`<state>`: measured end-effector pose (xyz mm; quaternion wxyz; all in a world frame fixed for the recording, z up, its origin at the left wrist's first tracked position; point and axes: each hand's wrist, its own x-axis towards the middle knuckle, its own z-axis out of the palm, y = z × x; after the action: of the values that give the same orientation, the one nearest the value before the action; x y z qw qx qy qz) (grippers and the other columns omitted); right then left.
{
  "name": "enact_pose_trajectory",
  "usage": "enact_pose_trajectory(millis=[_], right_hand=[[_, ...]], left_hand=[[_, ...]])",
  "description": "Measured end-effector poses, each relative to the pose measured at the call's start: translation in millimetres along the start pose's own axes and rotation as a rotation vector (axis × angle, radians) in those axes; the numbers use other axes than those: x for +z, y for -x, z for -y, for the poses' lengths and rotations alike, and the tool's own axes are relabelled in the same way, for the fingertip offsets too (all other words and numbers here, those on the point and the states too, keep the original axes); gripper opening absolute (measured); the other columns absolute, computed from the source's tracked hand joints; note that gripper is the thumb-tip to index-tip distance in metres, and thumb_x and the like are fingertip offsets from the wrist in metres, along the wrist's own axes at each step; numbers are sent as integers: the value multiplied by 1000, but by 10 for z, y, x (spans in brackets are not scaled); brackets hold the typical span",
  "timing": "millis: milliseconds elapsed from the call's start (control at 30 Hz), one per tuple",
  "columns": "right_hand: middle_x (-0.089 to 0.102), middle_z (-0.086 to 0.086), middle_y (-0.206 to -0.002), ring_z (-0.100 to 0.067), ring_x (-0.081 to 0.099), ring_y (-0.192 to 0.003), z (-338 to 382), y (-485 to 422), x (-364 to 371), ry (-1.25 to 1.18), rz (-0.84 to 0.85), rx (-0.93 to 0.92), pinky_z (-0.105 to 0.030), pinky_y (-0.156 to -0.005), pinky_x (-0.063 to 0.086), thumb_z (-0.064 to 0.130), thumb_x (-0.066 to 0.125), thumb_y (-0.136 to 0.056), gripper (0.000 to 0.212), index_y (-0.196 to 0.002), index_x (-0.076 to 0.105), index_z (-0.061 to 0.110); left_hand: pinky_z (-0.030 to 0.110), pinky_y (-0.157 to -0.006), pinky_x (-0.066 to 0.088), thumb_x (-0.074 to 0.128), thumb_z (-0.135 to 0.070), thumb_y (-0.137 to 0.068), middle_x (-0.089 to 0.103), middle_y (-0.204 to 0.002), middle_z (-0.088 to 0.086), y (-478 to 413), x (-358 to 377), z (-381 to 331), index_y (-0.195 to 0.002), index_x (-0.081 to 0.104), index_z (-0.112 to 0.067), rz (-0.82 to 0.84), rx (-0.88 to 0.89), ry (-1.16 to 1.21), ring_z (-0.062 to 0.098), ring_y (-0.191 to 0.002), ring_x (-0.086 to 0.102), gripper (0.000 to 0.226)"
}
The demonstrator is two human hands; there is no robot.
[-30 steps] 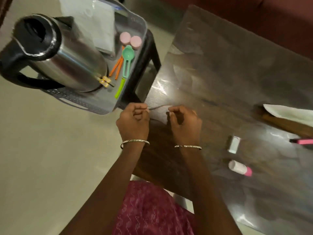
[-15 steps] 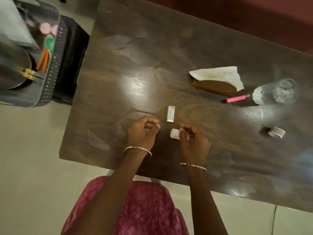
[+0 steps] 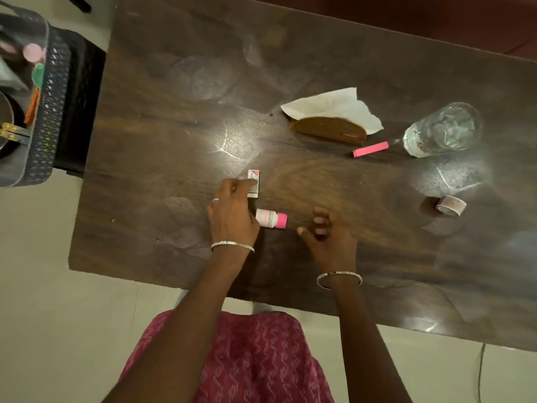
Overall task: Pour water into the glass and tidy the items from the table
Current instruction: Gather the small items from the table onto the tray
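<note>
On the dark wooden table [image 3: 290, 53], a clear glass [image 3: 443, 130] holding water stands at the right. A small white box [image 3: 253, 183] lies near the table's middle, and my left hand [image 3: 232, 212] rests over it with fingertips touching its left side. A small white bottle with a pink cap [image 3: 271, 218] lies on its side just right of that hand. My right hand [image 3: 327, 235] hovers open to the right of the bottle, holding nothing. A pink stick [image 3: 370, 149], a white napkin [image 3: 334, 107] over a brown half-round object [image 3: 328, 130], and a tape roll [image 3: 451, 205] lie farther right.
A grey perforated tray [image 3: 48, 117] sits on a dark stool at the far left, holding a steel kettle [image 3: 5, 123] cut off by the frame edge, pink lids, and green and orange utensils. The near table edge runs just in front of my pink-clad lap.
The view has swung from the tray to the table. Both hands, pinched together before, have spread apart; the left now reaches the white box and the right has opened beside the bottle.
</note>
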<state>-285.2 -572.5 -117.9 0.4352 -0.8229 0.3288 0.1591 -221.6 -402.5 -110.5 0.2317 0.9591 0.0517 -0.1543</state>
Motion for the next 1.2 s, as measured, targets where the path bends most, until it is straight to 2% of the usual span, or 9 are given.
enact_pose_trajectory(millis=[100, 200, 433, 567, 667, 867, 933, 1033, 1200], right_hand=[[59, 5, -115, -14, 58, -96, 89, -72, 113, 132, 158, -209, -35, -86, 53, 17, 85, -70, 59, -125, 61, 20], [57, -3, -120, -20, 57, -105, 179, -142, 209, 236, 241, -328, -39, -93, 50, 20, 86, -67, 63, -125, 62, 19], [64, -4, -100, -21, 61, -88, 250, -179, 302, 204, 192, -334, -39, -80, 51, 15, 86, -67, 37, -101, 71, 13], [70, 9, -90, -5, 66, -79, 369, -164, 302, 41, 184, -207, -23, -73, 56, 15, 87, -68, 35, -97, 68, 16], [67, 18, -80, 5, 62, -68, 552, -132, 355, -103, 160, -178, -5, -62, 48, 14, 88, -69, 32, -93, 68, 21], [63, 19, -59, 7, 53, -51, 1050, 17, 669, -245, 98, -205, -3, -50, 40, 26, 86, -73, 19, -83, 70, 29], [65, 24, -62, 7, 53, -52, 1197, 82, 819, -279, 94, -221, -4, -51, 41, 24, 86, -72, 20, -86, 72, 25], [66, 17, -68, 4, 54, -56, 1459, 211, 1130, -290, 100, -239, -8, -56, 45, 29, 83, -71, 19, -86, 71, 31], [67, 2, -97, -9, 67, -82, 1909, 408, 1726, -239, 112, -294, -23, -75, 54, 30, 84, -71, 26, -93, 70, 35]], left_hand=[[46, -94, 46, 62, 2, -70, 42, -134, 8, -183, 34, 66, -140, 45, -24, 81, 66, -30, 31, -112, 52, 77], [42, -95, 44, 73, -7, -70, 42, -136, 7, -313, 79, 120, -143, 42, -24, 89, 142, -87, 29, -116, 48, 81], [36, -96, 44, 83, -12, -65, 53, -128, 7, -371, 101, 228, -127, 59, -14, 15, 116, 109, 26, -112, 55, 66], [36, -91, 51, 83, -11, -67, 61, -120, 5, -174, 11, 347, -125, 58, -13, -130, -13, 320, 21, -105, 60, 64], [37, -85, 54, 86, -15, -65, 64, -116, 0, -9, -128, 454, -125, 58, -16, -212, -108, 443, 16, -97, 63, 66], [39, -78, 57, 88, -19, -63, 65, -110, -3, 91, -486, 829, -118, 60, -20, -277, -208, 530, 7, -89, 64, 62], [38, -80, 57, 87, -21, -65, 63, -111, -7, 73, -641, 970, -119, 60, -21, -269, -201, 533, 6, -91, 62, 60], [37, -82, 56, 86, -23, -65, 60, -110, -9, 21, -930, 1238, -118, 60, -18, -260, -171, 533, 8, -93, 62, 58], [17, -81, 48, 84, -30, -63, 57, -105, -13, -84, -1428, 1769, -112, 62, -20, -354, -151, 488, 3, -90, 59, 55]])
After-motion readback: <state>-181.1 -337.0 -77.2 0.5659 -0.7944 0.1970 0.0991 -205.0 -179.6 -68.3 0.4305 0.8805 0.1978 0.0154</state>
